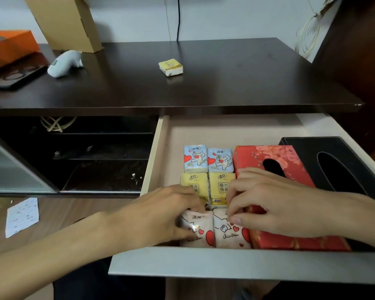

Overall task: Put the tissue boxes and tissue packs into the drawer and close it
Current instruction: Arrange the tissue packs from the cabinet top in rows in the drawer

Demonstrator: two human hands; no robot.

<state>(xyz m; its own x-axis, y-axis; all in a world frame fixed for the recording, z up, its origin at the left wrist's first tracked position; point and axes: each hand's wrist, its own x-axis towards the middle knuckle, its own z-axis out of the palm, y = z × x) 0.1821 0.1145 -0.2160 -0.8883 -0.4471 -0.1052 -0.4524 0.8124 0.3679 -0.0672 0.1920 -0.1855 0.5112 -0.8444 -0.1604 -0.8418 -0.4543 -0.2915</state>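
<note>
In the drawer (206, 131), hands on packs (214, 228).

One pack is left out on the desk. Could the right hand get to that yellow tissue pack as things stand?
Probably yes. The yellow tissue pack lies alone on the bare desk top, nothing around it, and the right hand, in the drawer, only rests on packs.

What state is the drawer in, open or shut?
Open: the drawer is pulled out below the desk edge, its tissue packs and boxes exposed, both hands inside.
</note>
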